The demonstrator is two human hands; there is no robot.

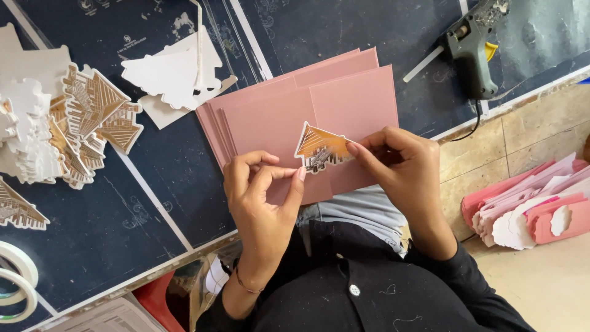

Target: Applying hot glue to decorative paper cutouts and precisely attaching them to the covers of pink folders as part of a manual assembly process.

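Hands meet over a stack of pink cards [344, 98] lying on the dark surface [123, 227], both pinching 1 small gold and white cutout [321, 150] shaped like a peaked roof. Left hand [261, 193] has thumb and fingertips closed on the cutout's lower edge, right hand [399, 163] grips its right side with fingertips together, so the piece sits just above the top card. Off to the left there's a pile of the same gold cutouts [92, 120], plain white cutouts [175, 74] further up, tape rolls [15, 280] at the corner, and a glue gun [473, 46] top right. More pink pieces [534, 206] lie on the floor
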